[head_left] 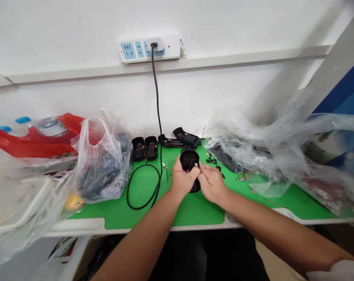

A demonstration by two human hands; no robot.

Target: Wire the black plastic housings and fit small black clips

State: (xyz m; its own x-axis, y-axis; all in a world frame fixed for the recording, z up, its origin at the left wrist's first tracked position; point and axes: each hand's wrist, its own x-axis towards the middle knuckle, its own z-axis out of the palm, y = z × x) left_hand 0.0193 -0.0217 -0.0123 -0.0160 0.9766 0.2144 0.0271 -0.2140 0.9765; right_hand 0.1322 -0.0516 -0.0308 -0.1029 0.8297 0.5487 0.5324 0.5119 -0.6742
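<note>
My left hand (183,181) grips a round black plastic casing (190,160), which stands on edge with its hollow side facing me. My right hand (212,183) pinches the casing's right rim with its fingertips. A thin red wire (179,170) runs across the casing and past my left hand. The lower part of the casing is hidden behind my hands. Further back on the green mat (191,208) lie two black moulded housings (144,148) with red wires and other black plastic parts (184,139).
A black cable (142,187) loops across the mat up to a wall power strip (149,49). Small black pieces (215,164) lie right of my hands. Plastic bags (102,156) crowd the left, more clear plastic sheeting (253,150) the right. The mat ends at a white front edge (77,225).
</note>
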